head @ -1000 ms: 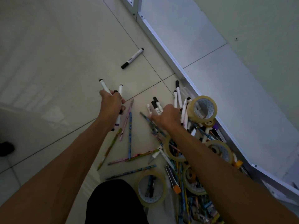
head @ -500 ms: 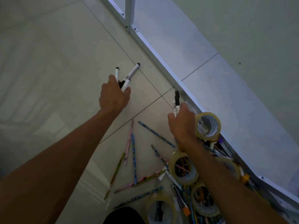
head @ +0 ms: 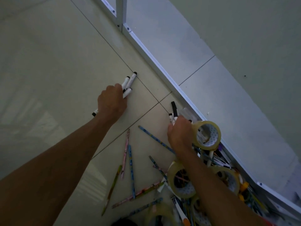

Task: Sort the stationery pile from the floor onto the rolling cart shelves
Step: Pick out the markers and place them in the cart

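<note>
My left hand [head: 112, 101] grips a bundle of white markers with black caps [head: 128, 83] low over the tiled floor; their tips stick out past my knuckles and one end shows behind my wrist. My right hand [head: 179, 133] holds more black-capped markers [head: 173, 111] at the upper edge of the stationery pile [head: 203, 185]. The pile lies along the cart's bottom frame and holds tape rolls, pencils and pens. A clear tape roll [head: 206, 135] stands on its edge right beside my right hand.
The cart's white metal bottom rail [head: 162, 66] runs diagonally from top centre to lower right, with an upright post [head: 121, 12] at the top. Loose patterned pencils [head: 130, 170] lie scattered on the tiles between my arms. Another tape roll [head: 180, 180] sits under my right forearm.
My left hand reached forward to the lone marker on the floor and now grips it with the others. My right hand moved up the pile and picked up more markers.
</note>
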